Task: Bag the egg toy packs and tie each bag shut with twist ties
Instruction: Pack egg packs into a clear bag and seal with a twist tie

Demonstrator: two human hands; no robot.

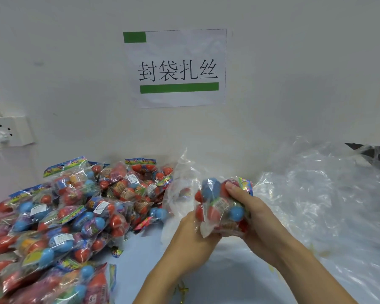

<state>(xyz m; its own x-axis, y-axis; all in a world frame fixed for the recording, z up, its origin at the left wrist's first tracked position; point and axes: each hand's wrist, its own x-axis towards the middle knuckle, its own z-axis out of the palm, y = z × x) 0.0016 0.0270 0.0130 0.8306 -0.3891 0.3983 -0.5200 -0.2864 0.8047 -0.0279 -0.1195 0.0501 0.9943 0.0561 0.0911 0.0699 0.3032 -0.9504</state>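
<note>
Head view: my right hand (253, 212) grips an egg toy pack (221, 201), fingers curled over its far side, thumb tip pressing near its header card. My left hand (190, 240) holds a clear bag (180, 194) bunched under the pack's near end; the pack sits at the bag's mouth. Both are raised above the table (228, 270) near its middle. Loose packs (59, 218) pile along the left edge. Clear bags (323, 194) heap toward the right edge. A wall sign (177, 68) hangs behind.

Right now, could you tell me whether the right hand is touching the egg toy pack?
Touching: the head view shows the right hand gripping the egg toy pack, fingers curled over its top.
</note>
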